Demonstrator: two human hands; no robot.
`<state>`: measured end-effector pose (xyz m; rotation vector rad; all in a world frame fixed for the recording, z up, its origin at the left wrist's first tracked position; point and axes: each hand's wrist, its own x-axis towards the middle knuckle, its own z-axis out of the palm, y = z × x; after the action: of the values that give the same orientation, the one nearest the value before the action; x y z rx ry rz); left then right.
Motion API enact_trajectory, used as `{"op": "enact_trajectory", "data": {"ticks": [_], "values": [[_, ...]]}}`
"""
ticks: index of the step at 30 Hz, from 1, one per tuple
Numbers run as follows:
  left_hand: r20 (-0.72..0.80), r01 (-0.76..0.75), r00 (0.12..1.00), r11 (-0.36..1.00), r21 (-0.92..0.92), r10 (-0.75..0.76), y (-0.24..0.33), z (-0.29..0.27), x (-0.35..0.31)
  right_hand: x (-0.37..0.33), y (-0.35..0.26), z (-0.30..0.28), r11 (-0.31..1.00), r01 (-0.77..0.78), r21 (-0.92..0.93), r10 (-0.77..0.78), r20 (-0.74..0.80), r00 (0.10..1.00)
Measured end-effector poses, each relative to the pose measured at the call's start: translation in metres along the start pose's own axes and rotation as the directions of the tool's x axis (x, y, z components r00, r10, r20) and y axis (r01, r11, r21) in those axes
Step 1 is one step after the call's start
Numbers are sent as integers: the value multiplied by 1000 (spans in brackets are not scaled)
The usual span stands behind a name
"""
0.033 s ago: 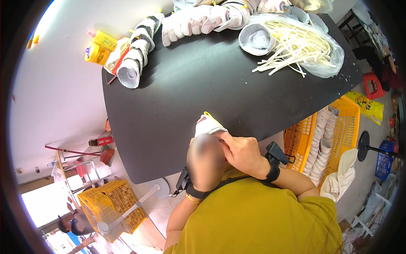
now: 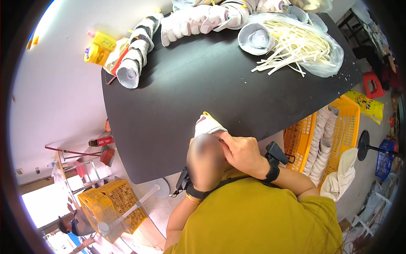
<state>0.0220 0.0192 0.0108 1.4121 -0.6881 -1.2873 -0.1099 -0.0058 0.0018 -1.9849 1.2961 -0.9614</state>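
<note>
A small white shoe upper (image 2: pixel 207 125) with maroon patches and a yellow tab is held just above the near edge of the black table (image 2: pixel 182 97). My left hand (image 2: pixel 205 167) wraps round its lower part; a blurred patch covers most of that hand and of what lies in it. On the right side of the upper, my right hand (image 2: pixel 243 153) is closed, thumb and fingers pinching its rim. Whatever else may sit between those fingertips is hidden. Black straps with small devices are round both wrists.
Rows of nested shoe uppers (image 2: pixel 190 28) line the table's far edge. A clear bag of cream strips (image 2: pixel 296 46) lies far right. Yellow bottles (image 2: pixel 98 53) stand far left. Orange crates (image 2: pixel 344 127) with stacked uppers are at right; another yellow crate (image 2: pixel 122 197) and a person are lower left.
</note>
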Motion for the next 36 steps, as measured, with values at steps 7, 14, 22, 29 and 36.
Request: {"op": "enact_trajectory", "data": {"ticks": [7, 14, 22, 29, 36], "values": [[-33, -51, 998, 998, 45, 53, -2, 4, 3, 8, 11, 6, 983, 143, -118, -154, -91, 984], [-43, -78, 996, 994, 80, 82, -7, -2, 17, 26, 9, -5, 961, 208, -180, -223, -66, 973], [-53, -101, 993, 991, 84, 106, -3, -2, 27, 26, 10, -4, 984, 161, -80, -166, -55, 985], [-47, -167, 984, 983, 76, 171, -9, -3, 31, 25, 19, 7, 991, 126, -51, -131, -106, 986], [-66, -68, 995, 991, 119, 76, 1, -4, 28, 19, 13, 2, 986, 155, -53, -158, -52, 986]]}}
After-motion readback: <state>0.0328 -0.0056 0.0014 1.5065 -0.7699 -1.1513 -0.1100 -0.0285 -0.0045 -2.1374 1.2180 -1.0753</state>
